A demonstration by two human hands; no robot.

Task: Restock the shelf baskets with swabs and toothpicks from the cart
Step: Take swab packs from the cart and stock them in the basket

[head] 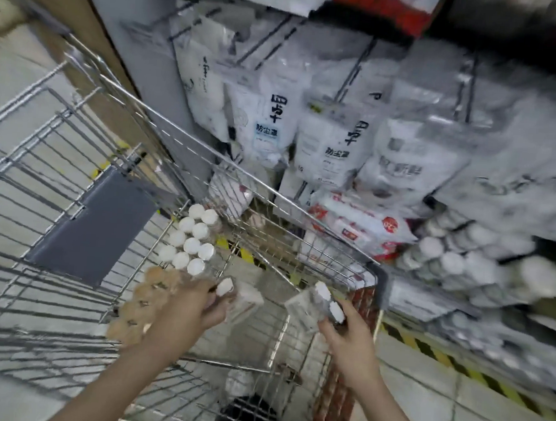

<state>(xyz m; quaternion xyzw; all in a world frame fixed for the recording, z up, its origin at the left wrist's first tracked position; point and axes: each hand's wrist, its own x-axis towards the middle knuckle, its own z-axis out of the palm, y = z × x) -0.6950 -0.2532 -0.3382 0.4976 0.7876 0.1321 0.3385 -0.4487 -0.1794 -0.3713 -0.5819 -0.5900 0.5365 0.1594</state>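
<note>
A wire shopping cart (pixel 164 128) stands below me against the shelf. Inside it sits a pack of white-capped toothpick jars (pixel 192 237) and a row of tan-capped jars (pixel 140 303). My left hand (pixel 196 306) is shut on a clear white-capped jar pack (pixel 239 292) over the cart. Near the cart's right corner, my right hand (pixel 344 331) grips another clear pack with white caps (pixel 316 302). At the right, a shelf basket (pixel 427 297) holds a pile of white-capped jars (pixel 462 264). The picture is blurred.
White bagged goods (pixel 332 148) hang on wire hooks above the cart. Red and white packets (pixel 360 225) lie behind the cart's rim. A grey flap (pixel 93 222) is folded in the cart. Yellow-black tape (pixel 424 346) lines the shelf base on the grey floor.
</note>
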